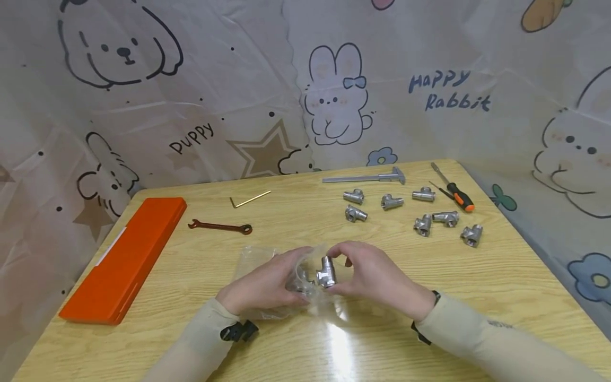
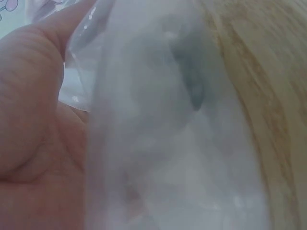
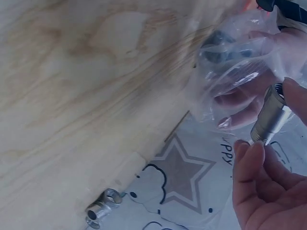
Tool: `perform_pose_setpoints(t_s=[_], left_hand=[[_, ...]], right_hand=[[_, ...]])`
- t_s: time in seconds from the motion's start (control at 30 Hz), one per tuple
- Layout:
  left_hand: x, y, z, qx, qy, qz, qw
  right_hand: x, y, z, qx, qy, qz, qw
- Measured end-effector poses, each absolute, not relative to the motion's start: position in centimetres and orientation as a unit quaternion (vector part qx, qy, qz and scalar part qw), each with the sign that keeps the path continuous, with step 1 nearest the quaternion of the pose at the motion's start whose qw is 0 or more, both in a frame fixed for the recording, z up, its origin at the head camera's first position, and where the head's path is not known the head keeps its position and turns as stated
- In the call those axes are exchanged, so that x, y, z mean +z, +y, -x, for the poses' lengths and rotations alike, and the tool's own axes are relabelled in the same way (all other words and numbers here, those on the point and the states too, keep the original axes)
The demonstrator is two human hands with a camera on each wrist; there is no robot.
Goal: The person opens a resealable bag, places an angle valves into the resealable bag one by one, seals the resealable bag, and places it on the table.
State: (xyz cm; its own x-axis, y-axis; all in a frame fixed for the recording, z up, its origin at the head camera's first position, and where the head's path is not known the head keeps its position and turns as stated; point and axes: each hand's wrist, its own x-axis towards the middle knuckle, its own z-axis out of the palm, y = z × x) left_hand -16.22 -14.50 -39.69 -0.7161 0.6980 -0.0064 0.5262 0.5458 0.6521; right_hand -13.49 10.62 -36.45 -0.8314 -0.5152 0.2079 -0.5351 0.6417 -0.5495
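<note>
My left hand (image 1: 267, 286) grips a clear plastic bag (image 1: 253, 260) near the table's front middle, its mouth facing right. Inside the bag is a blurred metal piece, seen through the film in the left wrist view as a dark patch (image 2: 189, 72). Between the thumb and fingers of my right hand (image 1: 379, 270) is a silver pipe tee (image 1: 326, 273), pinched by its two ends at the bag's mouth. The right wrist view shows threads on this tee (image 3: 271, 117), off the table. Several similar pipe tees (image 1: 392, 201) lie at the back right.
An orange case (image 1: 129, 260) lies along the left side. Behind my hands are a combination wrench (image 1: 219, 226) and a gold hex key (image 1: 253, 199). A caliper (image 1: 365, 178) and a screwdriver (image 1: 455, 193) lie near the back edge. A printed cloth (image 1: 215, 79) hangs behind.
</note>
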Motion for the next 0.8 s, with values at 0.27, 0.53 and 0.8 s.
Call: perform_pose_setpoints(t_s=[0.27, 0.53, 0.8], left_hand=[[-39.7, -14.4, 16.2, 0.329, 0.866, -0.35, 0.141], [-39.7, -14.3, 16.2, 0.324, 0.864, -0.361, 0.133], [-39.5, -14.2, 16.0, 0.339, 0.857, -0.362, 0.138]], right_hand=[[-36.5, 10.4, 12.6, 0.3, -0.893, -0.327, 0.071], [-36.9, 9.0, 13.7, 0.336, -0.898, -0.282, -0.024], [-37.6, 6.3, 15.1, 0.316, -0.909, -0.265, -0.051]])
